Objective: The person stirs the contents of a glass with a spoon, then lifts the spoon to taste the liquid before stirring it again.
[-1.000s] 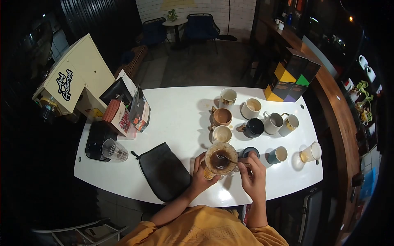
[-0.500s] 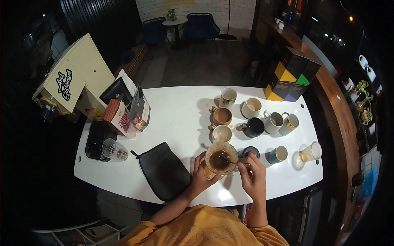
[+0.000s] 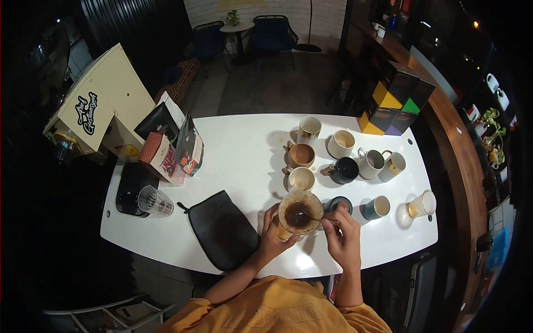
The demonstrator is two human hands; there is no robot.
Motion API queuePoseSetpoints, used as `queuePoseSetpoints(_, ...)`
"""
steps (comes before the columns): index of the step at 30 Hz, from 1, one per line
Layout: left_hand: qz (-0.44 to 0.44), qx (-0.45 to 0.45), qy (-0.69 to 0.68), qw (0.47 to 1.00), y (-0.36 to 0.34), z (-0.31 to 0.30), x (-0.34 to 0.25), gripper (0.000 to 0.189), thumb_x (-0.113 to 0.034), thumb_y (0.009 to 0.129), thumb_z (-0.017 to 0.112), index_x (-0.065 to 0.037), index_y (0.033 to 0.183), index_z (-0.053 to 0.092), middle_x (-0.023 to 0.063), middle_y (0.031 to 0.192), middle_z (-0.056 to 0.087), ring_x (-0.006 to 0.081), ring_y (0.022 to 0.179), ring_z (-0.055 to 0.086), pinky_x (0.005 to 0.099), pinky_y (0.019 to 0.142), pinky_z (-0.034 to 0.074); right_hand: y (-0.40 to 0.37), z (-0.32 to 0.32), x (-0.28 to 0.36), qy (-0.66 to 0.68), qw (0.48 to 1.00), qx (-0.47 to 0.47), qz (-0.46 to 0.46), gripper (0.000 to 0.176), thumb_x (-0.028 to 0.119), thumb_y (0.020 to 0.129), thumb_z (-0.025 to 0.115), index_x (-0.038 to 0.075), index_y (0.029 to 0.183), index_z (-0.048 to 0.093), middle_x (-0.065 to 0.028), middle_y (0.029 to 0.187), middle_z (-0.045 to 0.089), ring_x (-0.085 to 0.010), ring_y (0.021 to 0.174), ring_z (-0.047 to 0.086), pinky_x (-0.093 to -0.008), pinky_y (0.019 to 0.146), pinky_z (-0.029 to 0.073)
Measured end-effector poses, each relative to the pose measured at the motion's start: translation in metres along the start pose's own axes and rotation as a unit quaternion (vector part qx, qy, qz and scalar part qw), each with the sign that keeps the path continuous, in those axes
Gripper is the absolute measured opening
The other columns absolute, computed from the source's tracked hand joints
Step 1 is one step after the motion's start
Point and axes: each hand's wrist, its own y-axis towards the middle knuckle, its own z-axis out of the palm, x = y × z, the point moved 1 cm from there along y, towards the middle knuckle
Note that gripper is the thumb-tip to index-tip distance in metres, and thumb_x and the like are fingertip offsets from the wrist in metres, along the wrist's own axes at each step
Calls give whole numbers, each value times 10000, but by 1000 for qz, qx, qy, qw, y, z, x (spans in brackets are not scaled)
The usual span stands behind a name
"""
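Near the table's front edge, my left hand (image 3: 273, 238) is wrapped round a coffee dripper (image 3: 284, 233) with a yellowish pattern. A paper filter (image 3: 315, 201) lines it, stained brown along its wall, with dark wet coffee (image 3: 297, 214) inside. Between the thumb and fingers of my right hand (image 3: 344, 236) is the handle of a thin spoon (image 3: 314, 218), its lower end dipped in the coffee. Just behind my right hand sits a dark round cup (image 3: 338, 203). What lies under the dripper is mostly hidden by it and my left hand.
Several mugs stand behind the dripper, including a black mug (image 3: 344, 170) and a brown mug (image 3: 301, 156). To the right are a blue cup (image 3: 377, 208) and a glass (image 3: 421, 204). A black pouch (image 3: 221, 230) lies left, near a clear plastic cup (image 3: 155, 201) and coffee bags (image 3: 190, 147).
The spoon has shifted slightly within the coffee, whose surface looks a little different. Both hands keep nearly the same place and hold.
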Motion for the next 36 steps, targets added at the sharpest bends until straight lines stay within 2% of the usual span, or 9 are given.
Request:
queuePoseSetpoints(2,9,-6,3,1000,1,1,0,733,-304,760,852,-5,1346,528,243,1365,491,418,1262,498,503,1027,465,0,1,0,-13,1000,-25,-8,46,32,918,674,-11,929,661,-105,790,534,-241,585,532,-326,545,426)
queuePoseSetpoints(5,10,-7,2,1000,2,0,-2,720,-311,767,847,-1,1337,535,245,1358,498,417,1263,497,502,1022,465,0,-3,9,-17,1000,-2,15,42,26,914,675,-11,927,660,-103,792,537,-239,578,533,-329,543,426)
queuePoseSetpoints(9,1,-5,-3,1000,1,0,-2,714,-318,770,844,-1,1333,540,247,1358,501,417,1265,496,499,1020,465,-1,-1,4,-2,1000,-2,3,37,21,910,674,-9,921,657,-101,790,539,-238,571,538,-334,540,427)
queuePoseSetpoints(11,5,-4,-5,1000,2,0,-2,724,-315,767,846,-4,1342,534,246,1364,499,417,1270,492,498,1024,462,0,1,5,-9,999,-33,-16,48,7,902,671,-25,884,639,-88,745,518,-191,584,474,-289,513,354)
queuePoseSetpoints(15,2,-1,-9,1000,0,0,0,739,-308,761,850,-4,1352,528,244,1364,503,417,1274,490,498,1028,459,1,-2,6,11,1000,3,17,51,15,902,676,-22,886,645,-82,742,524,-182,582,475,-291,514,354)
queuePoseSetpoints(17,-4,-1,1,1000,-1,1,0,751,-299,755,855,-2,1359,522,242,1367,503,418,1277,488,500,1032,456,2,-2,5,-5,1000,0,15,43,35,903,684,3,920,660,-90,782,539,-227,566,545,-326,528,423)
queuePoseSetpoints(27,-5,-9,4,1000,-3,3,5,742,-338,753,854,2,1335,543,243,1367,510,413,1271,495,496,1030,457,9,-5,4,-21,999,30,12,62,58,892,712,20,913,668,-80,787,564,-211,542,548,-322,513,429)
queuePoseSetpoints(32,-5,-6,7,1000,-2,2,4,731,-334,750,855,4,1323,552,243,1357,510,408,1256,510,494,1029,459,5,-3,2,-49,999,-11,3,69,66,880,735,37,900,676,-72,779,569,-218,540,564,-335,511,435)
queuePoseSetpoints(36,-12,-9,3,1000,-1,1,4,723,-328,748,856,8,1315,558,245,1357,509,409,1253,512,496,1028,460,2,-2,1,-53,999,3,0,69,58,871,737,39,905,680,-74,769,557,-220,545,566,-344,512,438)
